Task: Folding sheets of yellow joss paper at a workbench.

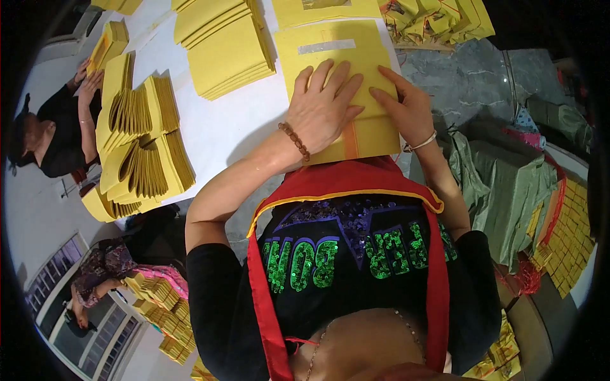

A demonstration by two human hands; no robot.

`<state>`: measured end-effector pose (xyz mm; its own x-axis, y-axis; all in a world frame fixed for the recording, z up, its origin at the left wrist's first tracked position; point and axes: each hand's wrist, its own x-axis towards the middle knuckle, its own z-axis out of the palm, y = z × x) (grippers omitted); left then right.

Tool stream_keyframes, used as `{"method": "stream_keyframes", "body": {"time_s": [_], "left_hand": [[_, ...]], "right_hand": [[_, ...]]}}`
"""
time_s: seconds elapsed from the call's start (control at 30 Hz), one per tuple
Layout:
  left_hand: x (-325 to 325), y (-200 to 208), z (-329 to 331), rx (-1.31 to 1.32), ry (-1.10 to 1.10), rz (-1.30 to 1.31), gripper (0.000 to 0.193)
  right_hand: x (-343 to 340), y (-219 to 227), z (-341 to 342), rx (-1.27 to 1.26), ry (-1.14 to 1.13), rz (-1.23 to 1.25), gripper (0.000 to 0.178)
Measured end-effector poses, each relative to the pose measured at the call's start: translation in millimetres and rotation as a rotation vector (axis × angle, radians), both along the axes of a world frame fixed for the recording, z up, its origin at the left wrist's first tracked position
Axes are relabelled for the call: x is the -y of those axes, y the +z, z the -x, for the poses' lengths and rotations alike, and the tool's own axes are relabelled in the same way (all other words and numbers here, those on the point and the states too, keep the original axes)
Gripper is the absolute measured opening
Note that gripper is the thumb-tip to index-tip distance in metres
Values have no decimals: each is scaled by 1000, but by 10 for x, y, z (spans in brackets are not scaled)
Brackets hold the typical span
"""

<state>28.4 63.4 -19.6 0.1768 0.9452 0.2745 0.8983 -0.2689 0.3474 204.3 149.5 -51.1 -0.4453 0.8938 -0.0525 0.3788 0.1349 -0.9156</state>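
Note:
A yellow paper sheet (318, 145) with a folded lower part and an orange stripe lies in front of me at the table's edge, against my red apron. It bears a silvery strip near its top. My left hand (325, 105) rests flat on it, fingers spread, a beaded bracelet on the wrist. At the sheet's right edge is my right hand (406, 108), thumb and forefinger apart on the paper. Its other fingers are mostly hidden. Just beyond lies another yellow sheet (356, 9), also with a silvery patch.
Stacks of flat yellow paper (232, 66) and fanned folded bundles (136, 146) cover the white table's (254, 117) left part. At far left a person (57, 133) handles a yellow bundle; another (95, 279) is lower left. Green sacks (508, 197) stand right, beside yellow packets (569, 235).

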Motion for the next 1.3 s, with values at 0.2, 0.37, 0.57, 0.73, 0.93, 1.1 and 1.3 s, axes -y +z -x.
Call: {"method": "stream_keyframes", "body": {"time_s": [0.2, 0.37, 0.57, 0.73, 0.93, 1.1, 1.3], "left_hand": [[-15, -174, -24, -85, 21, 55, 53], [-28, -189, -11, -64, 26, 57, 53], [3, -167, 97, 243, 45, 93, 52], [54, -138, 195, 236, -83, -3, 52], [14, -61, 25, -102, -169, -34, 49], [13, -92, -48, -281, 9, -125, 48], [22, 168, 535, 250, 18, -327, 47]], "right_hand": [[51, 368, 10, 408, 91, -157, 40], [280, 369, -118, 529, 557, -804, 58], [395, 253, -238, 578, 601, -716, 64], [394, 281, -226, 577, 617, -653, 60], [209, 253, -307, 308, 623, -398, 49], [9, 306, -340, -346, 151, 233, 33], [76, 73, -264, -195, 76, 55, 25]]}}
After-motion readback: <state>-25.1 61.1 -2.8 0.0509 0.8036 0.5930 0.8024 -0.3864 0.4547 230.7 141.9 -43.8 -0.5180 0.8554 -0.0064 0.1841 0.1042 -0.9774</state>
